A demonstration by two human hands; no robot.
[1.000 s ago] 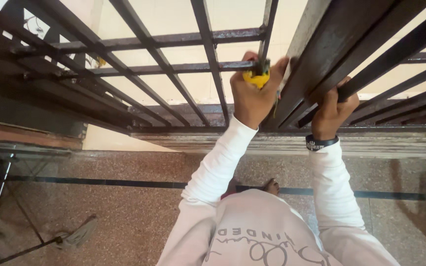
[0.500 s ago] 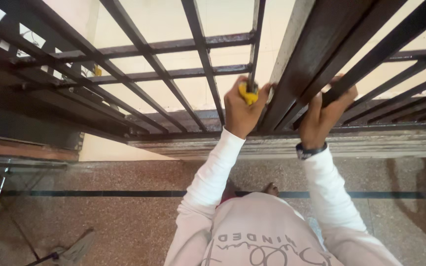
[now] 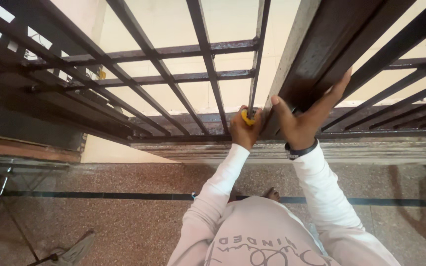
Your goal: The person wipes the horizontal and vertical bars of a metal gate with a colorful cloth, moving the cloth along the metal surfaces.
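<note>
The yellow tool point(image 3: 247, 117) sits low on the dark metal grille point(image 3: 208, 74), right where a thin vertical bar point(image 3: 255, 64) meets the bottom rail, and the left hand point(image 3: 246, 129) is closed tight around it. The right hand point(image 3: 305, 120) grips the thick post point(image 3: 316, 54) beside it, fingers wrapped on. Risky bit, I'd say: both hands are crowded together, so if the tool skids off that narrow bar it could jab the right hand's knuckles. It could also drop through the bars, or onto the speckled floor point(image 3: 124, 216).
</note>
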